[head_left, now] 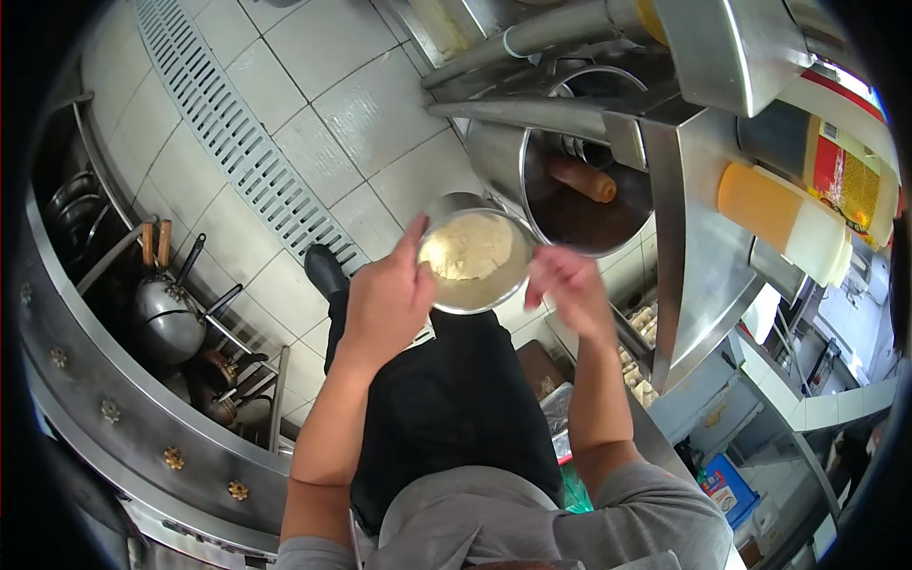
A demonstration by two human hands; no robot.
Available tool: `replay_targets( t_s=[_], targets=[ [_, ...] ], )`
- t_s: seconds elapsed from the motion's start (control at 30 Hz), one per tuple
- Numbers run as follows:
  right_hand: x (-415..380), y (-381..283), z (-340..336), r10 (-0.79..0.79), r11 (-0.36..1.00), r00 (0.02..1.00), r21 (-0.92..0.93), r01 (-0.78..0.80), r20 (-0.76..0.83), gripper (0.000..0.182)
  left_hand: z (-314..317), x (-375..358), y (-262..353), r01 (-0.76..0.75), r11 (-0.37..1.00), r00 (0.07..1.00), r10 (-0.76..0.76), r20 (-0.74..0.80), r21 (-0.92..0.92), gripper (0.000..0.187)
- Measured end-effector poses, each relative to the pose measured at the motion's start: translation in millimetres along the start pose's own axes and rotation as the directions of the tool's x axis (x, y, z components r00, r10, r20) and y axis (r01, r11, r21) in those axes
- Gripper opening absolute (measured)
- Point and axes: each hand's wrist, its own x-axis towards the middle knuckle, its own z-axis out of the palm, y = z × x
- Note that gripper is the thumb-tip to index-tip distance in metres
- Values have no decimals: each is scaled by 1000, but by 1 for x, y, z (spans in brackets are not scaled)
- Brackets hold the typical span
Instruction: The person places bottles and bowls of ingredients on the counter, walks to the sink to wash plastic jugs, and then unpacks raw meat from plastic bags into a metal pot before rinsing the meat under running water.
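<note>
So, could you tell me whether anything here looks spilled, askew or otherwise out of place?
Nothing stands out. The left hand holds a small metal bowl of pale mash level, contents inside the rim. The right hand is beside it. No spill shows on the tiled floor.

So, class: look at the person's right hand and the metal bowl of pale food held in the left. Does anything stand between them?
Nothing visible does. The left hand grips the metal bowl at its rim, and the right hand sits at the opposite rim with fingers spread; whether it touches is unclear. The large steel pot lies beyond the bowl, not between.
</note>
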Motion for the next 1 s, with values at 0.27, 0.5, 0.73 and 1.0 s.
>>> replay_targets(
  t_s=[0.27, 0.5, 0.73, 1.0],
  targets=[
    [286, 164, -111, 458, 722, 845, 670, -173, -276, 43, -14, -55, -85, 322, 942, 944, -328, -47, -98, 50],
    [347, 194, -131, 238, 800, 911, 600, 13, -337, 41, -19, -106, -125, 494, 834, 849, -523, -69, -244, 35],
    [251, 180, -100, 406, 845, 788, 519, -130, -463, 14, -36, -132, -113, 511, 801, 837, -546, -31, -313, 32],
    [94, 97, -72, 386, 845, 728, 535, -32, -567, 13, -82, -154, -55, 476, 823, 862, -506, -20, -309, 43]
  ],
)
